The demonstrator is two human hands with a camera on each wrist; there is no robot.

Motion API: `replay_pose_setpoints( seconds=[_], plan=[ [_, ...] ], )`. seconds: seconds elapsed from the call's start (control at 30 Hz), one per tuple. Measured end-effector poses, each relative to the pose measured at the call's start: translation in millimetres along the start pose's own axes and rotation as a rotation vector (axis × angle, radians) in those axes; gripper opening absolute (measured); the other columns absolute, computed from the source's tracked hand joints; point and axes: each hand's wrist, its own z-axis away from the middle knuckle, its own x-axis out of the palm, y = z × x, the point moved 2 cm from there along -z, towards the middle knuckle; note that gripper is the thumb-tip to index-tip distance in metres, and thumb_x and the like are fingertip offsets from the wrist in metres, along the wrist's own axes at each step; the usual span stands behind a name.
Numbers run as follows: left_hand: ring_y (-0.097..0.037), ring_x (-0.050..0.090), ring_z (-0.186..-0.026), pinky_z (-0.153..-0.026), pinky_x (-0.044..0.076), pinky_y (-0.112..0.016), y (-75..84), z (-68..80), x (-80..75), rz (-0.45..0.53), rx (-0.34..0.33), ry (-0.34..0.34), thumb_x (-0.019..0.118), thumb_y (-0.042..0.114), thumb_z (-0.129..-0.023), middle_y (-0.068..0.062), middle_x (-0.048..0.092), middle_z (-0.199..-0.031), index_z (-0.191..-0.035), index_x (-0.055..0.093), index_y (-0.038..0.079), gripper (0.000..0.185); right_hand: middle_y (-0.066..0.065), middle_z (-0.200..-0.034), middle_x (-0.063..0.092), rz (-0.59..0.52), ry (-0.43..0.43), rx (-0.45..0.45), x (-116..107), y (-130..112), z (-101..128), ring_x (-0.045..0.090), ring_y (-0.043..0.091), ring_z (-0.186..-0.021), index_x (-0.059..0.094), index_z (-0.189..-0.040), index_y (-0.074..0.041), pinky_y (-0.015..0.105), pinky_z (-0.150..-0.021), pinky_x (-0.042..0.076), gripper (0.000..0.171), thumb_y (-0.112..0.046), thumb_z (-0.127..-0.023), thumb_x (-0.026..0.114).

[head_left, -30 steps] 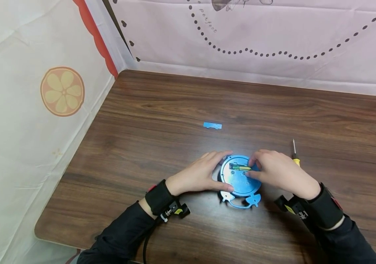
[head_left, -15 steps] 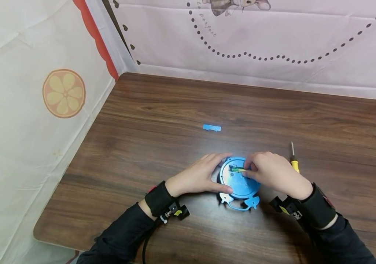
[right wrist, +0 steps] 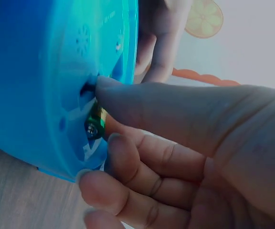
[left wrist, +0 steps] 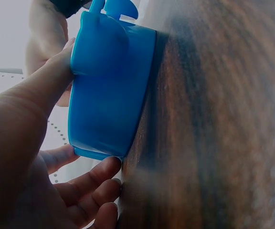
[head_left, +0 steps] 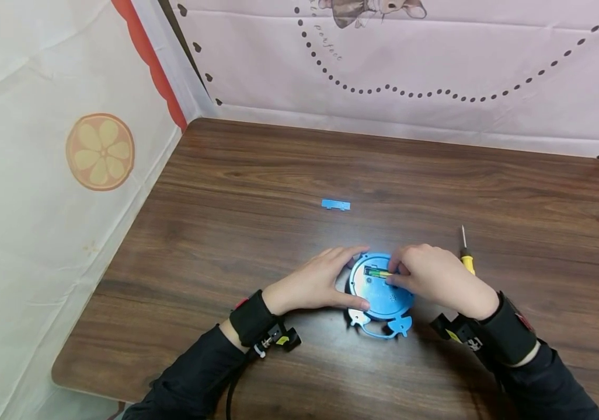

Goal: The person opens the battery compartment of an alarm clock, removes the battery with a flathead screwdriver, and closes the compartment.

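Note:
A round blue plastic case (head_left: 386, 300), like a small clock, lies back side up on the table, with a speaker-hole pattern and a looped handle. Green-and-gold in colour, a battery (head_left: 379, 272) sits in its long slot; the metal end of the battery (right wrist: 93, 130) shows in the right wrist view. My left hand (head_left: 326, 281) grips the case's left side, thumb near the front and fingers round the far rim. With thumb and index finger, my right hand (head_left: 433, 277) pinches the battery's right end, hiding that end in the head view.
A small blue battery cover (head_left: 335, 205) lies farther back on the wooden table (head_left: 226, 233). To the right of my right hand is a yellow-handled screwdriver (head_left: 466, 256), its handle partly hidden. Printed cloths (head_left: 410, 64) hang behind and at the left.
My right hand has shifted left along the case, its thumb and index finger closing in on the battery and covering more of it. My left hand keeps its hold. The head view has tilted slightly.

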Motion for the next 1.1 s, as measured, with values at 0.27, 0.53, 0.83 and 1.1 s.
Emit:
replay_pose_setpoints(
  seconds=[0.27, 0.53, 0.83, 1.1],
  plan=[
    [-0.018, 0.043, -0.136, -0.109, 0.039, -0.042, -0.3, -0.5, 3.7, 0.001, 0.007, 0.005, 0.075, 0.064, -0.081, -0.001, 0.047, -0.148, -0.158, 0.031, 0.022, 0.098, -0.005, -0.064, 0.051, -0.048, -0.063, -0.015, -0.3, 4.8, -2.6, 0.048, 0.01, -0.057, 0.071, -0.096, -0.007, 0.026, -0.053, 0.041, 0.017, -0.023, -0.093, 0.075],
    [-0.017, 0.045, -0.134, -0.109, 0.039, -0.043, 0.7, -0.3, 3.5, -0.018, 0.003, 0.002, 0.074, 0.066, -0.08, 0.001, 0.05, -0.145, -0.156, 0.033, 0.022, 0.097, -0.007, -0.069, 0.055, -0.147, -0.142, -0.106, -4.1, 11.6, -6.5, 0.05, 0.008, -0.062, 0.072, -0.096, -0.008, 0.024, -0.057, 0.046, 0.011, -0.018, -0.094, 0.073],
    [-0.016, 0.045, -0.133, -0.109, 0.038, -0.042, 2.5, 0.2, 3.1, -0.025, 0.007, 0.006, 0.074, 0.067, -0.08, 0.002, 0.05, -0.143, -0.156, 0.034, 0.022, 0.098, -0.006, -0.077, 0.059, -0.116, -0.131, -0.119, -4.6, 8.0, -2.9, 0.05, 0.007, -0.065, 0.07, -0.096, -0.006, 0.024, -0.059, 0.046, 0.007, -0.013, -0.097, 0.068],
    [-0.017, 0.044, -0.134, -0.11, 0.038, -0.043, 1.2, -0.7, 3.3, -0.024, 0.007, 0.006, 0.074, 0.067, -0.08, 0.002, 0.049, -0.146, -0.157, 0.033, 0.023, 0.097, -0.005, -0.078, 0.062, -0.079, -0.154, -0.058, -5.7, 2.2, 1.7, 0.052, 0.009, -0.065, 0.073, -0.104, -0.004, 0.025, -0.06, 0.048, 0.015, -0.015, -0.093, 0.074]
  ],
)
